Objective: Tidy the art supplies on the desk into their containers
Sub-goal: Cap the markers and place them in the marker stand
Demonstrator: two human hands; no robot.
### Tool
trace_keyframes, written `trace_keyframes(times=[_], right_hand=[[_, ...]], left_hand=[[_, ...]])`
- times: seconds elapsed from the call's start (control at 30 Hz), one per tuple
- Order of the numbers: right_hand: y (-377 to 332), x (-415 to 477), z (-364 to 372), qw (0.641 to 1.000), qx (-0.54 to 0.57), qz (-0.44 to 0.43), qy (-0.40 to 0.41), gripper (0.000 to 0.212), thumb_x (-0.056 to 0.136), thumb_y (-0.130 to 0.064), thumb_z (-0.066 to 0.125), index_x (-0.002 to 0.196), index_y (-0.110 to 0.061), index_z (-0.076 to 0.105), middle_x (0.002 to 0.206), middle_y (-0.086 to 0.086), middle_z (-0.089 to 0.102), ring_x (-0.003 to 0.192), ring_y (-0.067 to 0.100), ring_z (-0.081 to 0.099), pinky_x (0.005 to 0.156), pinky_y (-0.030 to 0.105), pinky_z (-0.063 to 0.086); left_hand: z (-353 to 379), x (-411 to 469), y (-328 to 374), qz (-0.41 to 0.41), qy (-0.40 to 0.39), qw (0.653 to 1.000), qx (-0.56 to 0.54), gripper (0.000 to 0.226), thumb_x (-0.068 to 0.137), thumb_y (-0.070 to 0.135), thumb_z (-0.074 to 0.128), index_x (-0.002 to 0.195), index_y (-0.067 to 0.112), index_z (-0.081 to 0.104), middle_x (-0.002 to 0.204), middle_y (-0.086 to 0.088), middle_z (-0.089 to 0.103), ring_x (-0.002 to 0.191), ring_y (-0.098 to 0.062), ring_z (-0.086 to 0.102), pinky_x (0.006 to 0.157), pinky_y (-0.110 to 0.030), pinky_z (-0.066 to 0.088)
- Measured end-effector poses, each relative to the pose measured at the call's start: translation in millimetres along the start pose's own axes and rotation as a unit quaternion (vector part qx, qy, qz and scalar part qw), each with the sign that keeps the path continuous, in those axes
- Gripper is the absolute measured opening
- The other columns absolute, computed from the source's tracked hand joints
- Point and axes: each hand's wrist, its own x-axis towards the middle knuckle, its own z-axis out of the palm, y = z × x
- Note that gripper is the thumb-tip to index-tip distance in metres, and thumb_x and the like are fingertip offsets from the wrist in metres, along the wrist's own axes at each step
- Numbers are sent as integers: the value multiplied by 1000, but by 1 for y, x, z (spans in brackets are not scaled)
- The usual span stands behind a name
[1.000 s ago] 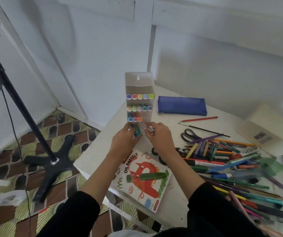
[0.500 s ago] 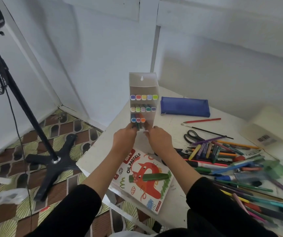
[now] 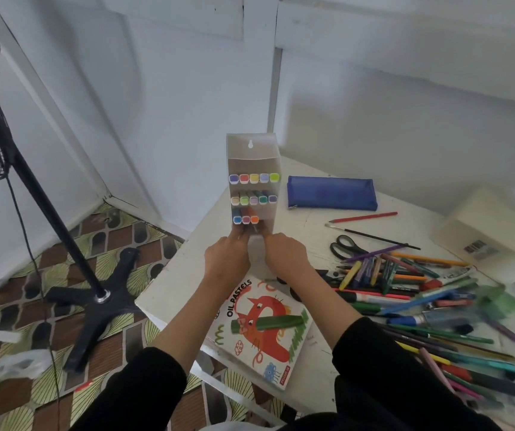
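Translucent white marker box point(image 3: 251, 150); blue pencil case point(image 3: 332, 193); red cat on white pastels box point(image 3: 262, 332).

Left hand point(image 3: 226, 259) and right hand point(image 3: 285, 255) were together at the foot of the upright marker box point(image 3: 251, 150) on the desk point(image 3: 181, 275), fingertips hidden beneath its bottom row of three markers point(image 3: 246, 219). A pastels box point(image 3: 265, 353) lay under the wrists, with loose pens point(image 3: 405, 275) heaped to the right

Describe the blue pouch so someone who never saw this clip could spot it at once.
On the white desk, look toward the back wall, just right of the upright marker box. The blue zip pouch lies flat there, a broad dark-blue rectangle; a thin red pencil lies just in front.
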Motion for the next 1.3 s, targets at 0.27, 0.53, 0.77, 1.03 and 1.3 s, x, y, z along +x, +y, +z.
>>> trace_keyframes(times=[0.27,0.53,0.77,1.03,1.3], right_hand=[[49,-51,-2,972,163,35,165,36,95,-13,42,127,-19,58,111,4,66,93,22,61,75,31,49],[182,-106,-20,923,250,180,231,26,93,-9,49,110,-15,68,76,0,61,57,8,50,55,24,36],[330,-159,-47,896,223,288,254,33,88,-2,52,119,-8,61,115,18,57,95,34,58,84,31,41],[429,-143,-75,886,236,323,236,44,94,-16,51,136,-6,44,131,22,46,113,34,50,92,32,38],[437,-125,-69,773,543,304,124,16,92,-25,58,89,-10,57,95,14,59,92,34,61,76,54,55]], left_hand=[[14,-16,14,172,207,957,-106,17,78,6,58,81,8,74,91,-6,71,83,-26,65,48,-28,52],[19,2,108,257,175,925,-217,24,75,5,49,78,10,72,85,1,69,85,-15,48,53,-24,46],[23,35,233,228,59,912,-336,26,71,-4,56,87,10,71,91,-3,68,92,-22,51,78,-27,40],[12,73,375,148,-129,916,-349,46,85,13,56,131,15,48,137,-9,39,123,-31,35,100,-35,32],[22,84,430,57,-141,937,-315,59,89,22,55,141,10,32,142,-17,26,131,-33,23,109,-35,18]])
